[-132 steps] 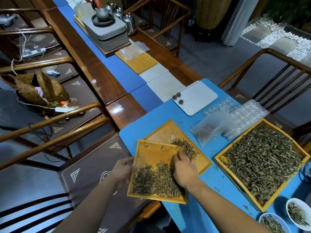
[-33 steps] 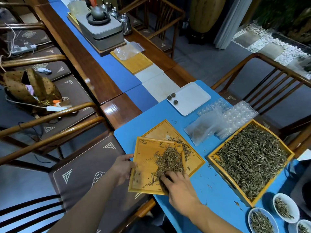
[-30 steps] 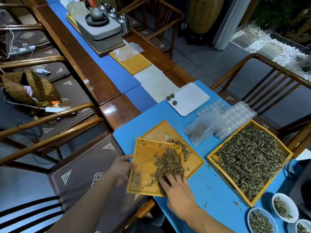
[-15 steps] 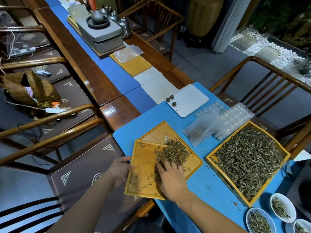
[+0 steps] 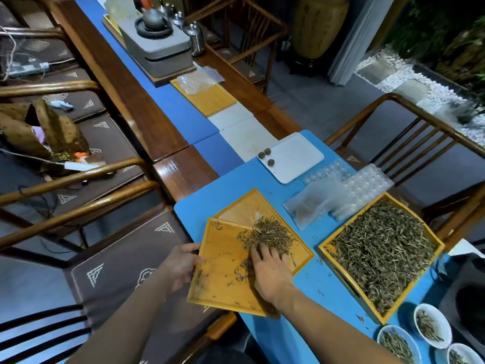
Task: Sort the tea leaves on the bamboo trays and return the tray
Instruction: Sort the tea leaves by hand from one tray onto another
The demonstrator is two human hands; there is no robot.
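1. Left hand (image 5: 181, 266) clamps near tray (image 5: 223, 279) by its edge; tray nearly bare.
2. Right hand (image 5: 270, 271), fingers spread flat, pushes tea leaves (image 5: 267, 235) onto lower tray (image 5: 301, 254).
3. Left: clearing stray leaves, returning tray.

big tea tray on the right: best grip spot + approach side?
Take the big tray by its raised rim, probably one hand on the near-left edge and one on the far-right edge, coming in from the sides. Tea leaves fill it almost to the rim, so a top grasp would dig into them. Keep it level; the white bowls crowd its near corner.
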